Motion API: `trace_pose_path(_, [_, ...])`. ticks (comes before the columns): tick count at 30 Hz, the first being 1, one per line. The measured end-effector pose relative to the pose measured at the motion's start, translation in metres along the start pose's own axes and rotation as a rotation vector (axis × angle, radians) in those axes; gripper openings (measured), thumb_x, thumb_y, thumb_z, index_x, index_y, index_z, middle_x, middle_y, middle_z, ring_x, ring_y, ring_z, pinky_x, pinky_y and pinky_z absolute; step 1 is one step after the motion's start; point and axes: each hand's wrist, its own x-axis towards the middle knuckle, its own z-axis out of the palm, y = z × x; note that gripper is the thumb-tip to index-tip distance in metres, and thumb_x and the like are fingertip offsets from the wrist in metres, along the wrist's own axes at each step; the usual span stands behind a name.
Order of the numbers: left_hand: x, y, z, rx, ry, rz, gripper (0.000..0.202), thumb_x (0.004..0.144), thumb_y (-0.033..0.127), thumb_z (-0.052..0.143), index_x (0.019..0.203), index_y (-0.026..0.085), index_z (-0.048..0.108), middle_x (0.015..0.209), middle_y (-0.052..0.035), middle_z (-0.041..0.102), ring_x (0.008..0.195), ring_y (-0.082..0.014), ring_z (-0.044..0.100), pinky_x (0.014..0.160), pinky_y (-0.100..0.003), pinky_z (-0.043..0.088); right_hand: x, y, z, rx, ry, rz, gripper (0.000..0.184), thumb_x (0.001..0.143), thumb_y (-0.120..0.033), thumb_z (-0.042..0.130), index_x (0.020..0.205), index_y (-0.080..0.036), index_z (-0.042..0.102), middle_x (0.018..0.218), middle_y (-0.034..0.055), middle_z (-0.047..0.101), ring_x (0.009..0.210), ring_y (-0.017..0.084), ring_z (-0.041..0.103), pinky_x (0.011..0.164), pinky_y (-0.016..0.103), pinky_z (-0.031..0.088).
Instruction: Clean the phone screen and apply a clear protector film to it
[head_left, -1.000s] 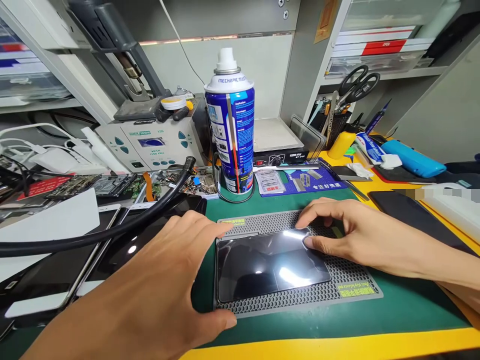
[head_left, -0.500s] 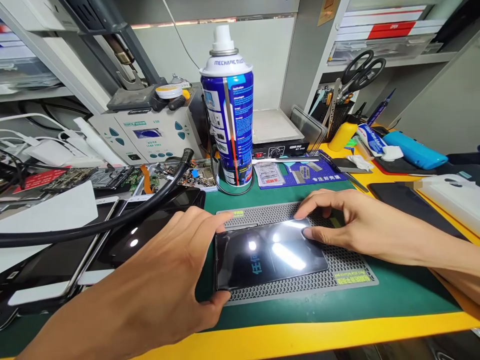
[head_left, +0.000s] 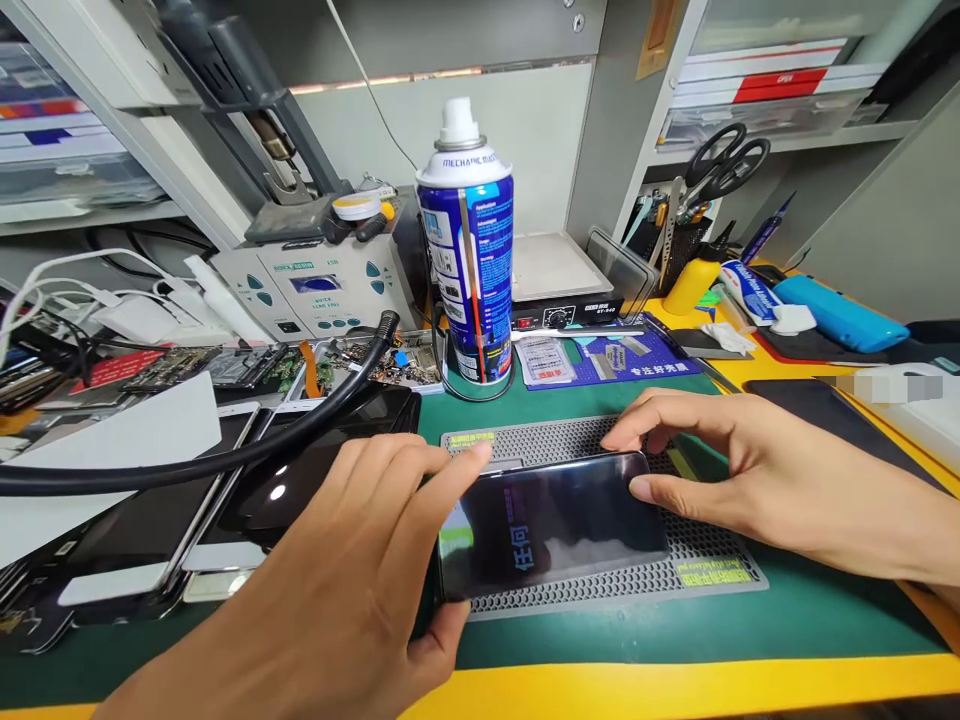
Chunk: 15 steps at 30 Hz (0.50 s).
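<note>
A black phone with a glossy screen is tilted up off a grey perforated mat, held at both short ends. My left hand grips its left end, index finger along the top edge and thumb under the lower corner. My right hand pinches the right end between thumb and fingertips. The screen shows faint blue characters and a green patch.
A tall blue and white spray can stands just behind the mat. A thick black hose crosses several dark phones at the left. A rework station, a hot plate, scissors and a blue case line the back.
The phone lay flat on the mat; both hands have closed on its ends and raised it, tilting the screen toward me. The screen lit up with characters.
</note>
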Motion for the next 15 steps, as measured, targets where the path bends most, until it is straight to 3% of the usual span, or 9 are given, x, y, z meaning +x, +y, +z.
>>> trace_pose_path(6, [-0.003, 0.006, 0.000, 0.119, 0.037, 0.051, 0.068, 0.085, 0.016, 0.060, 0.148, 0.015, 0.036, 0.126, -0.0156, 0.057, 0.118, -0.0348, 0.051, 0.102, -0.057, 0.045, -0.010, 0.005, -0.004, 0.148, 0.019, -0.025, 0.036, 0.088, -0.058, 0.078, 0.114, -0.034, 0.076, 0.123, 0.0024, 0.075, 0.113, 0.030, 0.068, 0.092, 0.038, 0.054])
trace_pose_path(10, [-0.007, 0.008, 0.002, 0.179, 0.082, 0.074, 0.063, 0.086, 0.011, 0.063, 0.144, 0.014, 0.039, 0.123, -0.0149, 0.057, 0.118, -0.0342, 0.049, 0.104, -0.057, 0.040, -0.008, 0.007, -0.007, 0.425, -0.106, 0.007, 0.040, 0.092, -0.058, 0.072, 0.123, -0.032, 0.078, 0.127, 0.0052, 0.076, 0.123, 0.033, 0.067, 0.103, 0.043, 0.052])
trace_pose_path(15, [-0.012, 0.002, 0.008, 0.200, 0.119, 0.105, 0.055, 0.086, 0.013, 0.065, 0.137, 0.016, 0.045, 0.122, -0.0144, 0.057, 0.115, -0.0341, 0.049, 0.102, -0.054, 0.038, 0.003, 0.003, -0.002, 0.728, -0.227, 0.077, 0.058, 0.096, -0.069, 0.060, 0.116, -0.020, 0.084, 0.127, 0.0131, 0.078, 0.122, 0.037, 0.069, 0.110, 0.050, 0.047])
